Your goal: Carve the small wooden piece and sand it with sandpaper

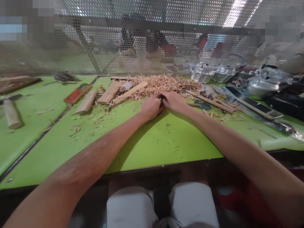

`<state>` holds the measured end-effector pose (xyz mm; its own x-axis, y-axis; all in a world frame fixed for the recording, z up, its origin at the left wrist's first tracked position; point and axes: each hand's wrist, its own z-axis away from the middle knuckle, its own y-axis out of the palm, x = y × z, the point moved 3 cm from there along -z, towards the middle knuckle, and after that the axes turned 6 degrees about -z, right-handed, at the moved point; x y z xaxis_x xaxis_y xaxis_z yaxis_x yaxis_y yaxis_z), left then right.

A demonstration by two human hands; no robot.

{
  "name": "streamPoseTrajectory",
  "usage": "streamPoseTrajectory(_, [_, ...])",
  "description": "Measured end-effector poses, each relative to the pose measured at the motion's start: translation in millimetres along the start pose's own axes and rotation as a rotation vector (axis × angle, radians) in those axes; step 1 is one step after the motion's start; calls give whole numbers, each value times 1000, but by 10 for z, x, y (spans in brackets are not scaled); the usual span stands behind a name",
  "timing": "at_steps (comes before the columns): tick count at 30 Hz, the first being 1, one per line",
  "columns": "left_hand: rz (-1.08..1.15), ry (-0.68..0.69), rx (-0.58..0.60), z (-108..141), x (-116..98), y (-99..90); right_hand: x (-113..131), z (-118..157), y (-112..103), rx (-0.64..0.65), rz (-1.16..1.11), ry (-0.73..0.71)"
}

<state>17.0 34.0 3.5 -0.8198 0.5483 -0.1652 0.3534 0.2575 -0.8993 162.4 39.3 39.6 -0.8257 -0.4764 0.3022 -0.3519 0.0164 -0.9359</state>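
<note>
My left hand (151, 107) and my right hand (173, 100) meet over the green tabletop (152, 139), just in front of a heap of wood shavings (163, 84). The fingers of both are curled inward and closed. Something dark shows in the gap between them, but the hands hide what it is. Left of my hands lie a narrow wood strip (133, 91) and two flat wood blocks (110, 92), among loose shavings. A dark flat piece (202, 104) and a long thin wood strip (211, 102) lie to the right of my right hand.
A perforated metal screen (152, 41) closes off the table's back. On the right stand foil-wrapped items (268, 80) and a long dark-panelled frame (254, 103). At the left are an orange-red block (77, 94) and a wooden-handled tool (11, 114). A dark seam (47, 129) crosses the table.
</note>
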Motion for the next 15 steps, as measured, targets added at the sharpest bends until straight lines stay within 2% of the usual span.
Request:
streamPoseTrajectory(8, [10,-65,17,-12,10,-23,-55,25,-9,20,-43,-55])
streamPoseTrajectory(15, [-11,-33,30,10,-75,-61,-56,-58,-9,43,-20,-51])
